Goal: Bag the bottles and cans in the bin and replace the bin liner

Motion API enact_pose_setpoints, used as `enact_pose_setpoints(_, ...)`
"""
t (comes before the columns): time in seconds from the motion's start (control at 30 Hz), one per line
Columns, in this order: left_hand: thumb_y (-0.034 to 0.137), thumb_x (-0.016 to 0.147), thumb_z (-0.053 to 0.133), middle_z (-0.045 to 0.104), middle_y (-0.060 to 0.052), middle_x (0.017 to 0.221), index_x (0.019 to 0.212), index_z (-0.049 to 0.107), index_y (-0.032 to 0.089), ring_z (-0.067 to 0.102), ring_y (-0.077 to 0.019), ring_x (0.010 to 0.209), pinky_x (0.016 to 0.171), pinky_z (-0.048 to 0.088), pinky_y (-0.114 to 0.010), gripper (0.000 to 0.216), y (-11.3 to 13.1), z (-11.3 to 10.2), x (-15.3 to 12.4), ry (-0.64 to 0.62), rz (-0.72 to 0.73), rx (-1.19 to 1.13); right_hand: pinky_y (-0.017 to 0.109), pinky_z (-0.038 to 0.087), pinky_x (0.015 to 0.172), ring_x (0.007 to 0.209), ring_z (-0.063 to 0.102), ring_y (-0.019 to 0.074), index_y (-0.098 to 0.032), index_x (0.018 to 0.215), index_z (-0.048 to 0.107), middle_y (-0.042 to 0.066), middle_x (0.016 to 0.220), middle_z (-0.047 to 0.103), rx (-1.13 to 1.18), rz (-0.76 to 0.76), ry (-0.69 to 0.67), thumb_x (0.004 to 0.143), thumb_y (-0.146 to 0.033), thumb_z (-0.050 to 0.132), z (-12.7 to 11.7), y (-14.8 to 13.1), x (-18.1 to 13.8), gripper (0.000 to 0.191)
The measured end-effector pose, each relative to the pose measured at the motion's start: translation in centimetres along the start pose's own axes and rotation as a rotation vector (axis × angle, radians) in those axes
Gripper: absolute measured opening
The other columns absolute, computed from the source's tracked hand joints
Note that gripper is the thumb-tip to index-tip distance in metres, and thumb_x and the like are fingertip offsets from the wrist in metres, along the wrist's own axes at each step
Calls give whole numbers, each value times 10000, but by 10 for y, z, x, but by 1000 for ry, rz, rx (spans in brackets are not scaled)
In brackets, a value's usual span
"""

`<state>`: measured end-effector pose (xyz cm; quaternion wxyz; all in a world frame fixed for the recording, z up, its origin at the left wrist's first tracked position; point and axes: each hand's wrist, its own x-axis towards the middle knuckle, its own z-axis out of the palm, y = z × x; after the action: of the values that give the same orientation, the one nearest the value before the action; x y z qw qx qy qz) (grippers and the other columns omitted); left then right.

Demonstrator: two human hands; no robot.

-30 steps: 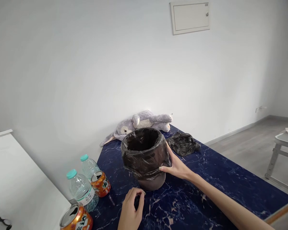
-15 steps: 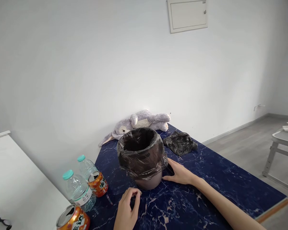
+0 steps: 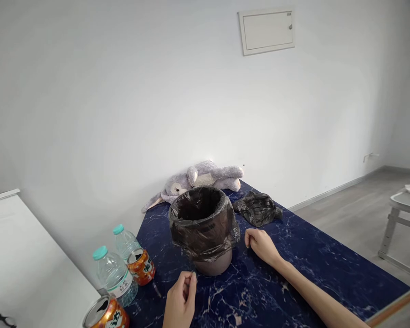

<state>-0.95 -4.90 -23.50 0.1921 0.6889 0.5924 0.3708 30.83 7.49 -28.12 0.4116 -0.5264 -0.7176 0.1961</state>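
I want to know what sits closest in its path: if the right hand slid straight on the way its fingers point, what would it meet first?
Most likely the lined bin. The right hand lies on the table, curled fingers pointing left toward the bin's bagged side; depth is unclear.

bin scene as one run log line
left hand: empty, near bin | right hand: empty, beside bin | liner fitted

A small brown bin with a black bag over its rim stands on the dark blue table. The right hand rests just beside it, fingers curled. The left hand sits in front, loosely closed. Two water bottles and two orange cans stand at the left edge. A plush bunny lies by the wall.
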Motion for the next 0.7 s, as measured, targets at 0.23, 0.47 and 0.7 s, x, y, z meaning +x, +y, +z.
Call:
enact_pose_setpoints(0.23, 671, 1014, 451, 422, 49, 606, 799, 558, 247, 481, -153, 516, 514, 382, -253, 487, -8, -1, 1, 94, -31, -58, 242, 372, 663, 615, 626, 161, -238, 534, 526, 0, 587, 675, 14, 66, -18, 720, -64, 419, -1, -8, -1, 276)
enact_pose_setpoints(0.47, 480, 1041, 501, 563, -158, 1300, 1218, 576, 249, 639, -308, 1116, 904, 571, -452, 300, 21, -24, 15, 649, 260, 214, 227, 393, 685, 646, 649, 162, -240, 545, 573, -3, 619, 712, 34, 89, -51, 732, -55, 435, -5, -15, -1, 297)
enact_pose_setpoints(0.7, 363, 1069, 453, 647, -112, 1419, 1424, 567, 304, 588, -333, 1352, 1137, 483, -549, 378, 18, -40, 25, 341, 423, 450, 222, 410, 724, 688, 679, 159, -244, 584, 621, -15, 666, 741, 43, 105, -70, 774, -42, 441, -6, -14, 1, 331)
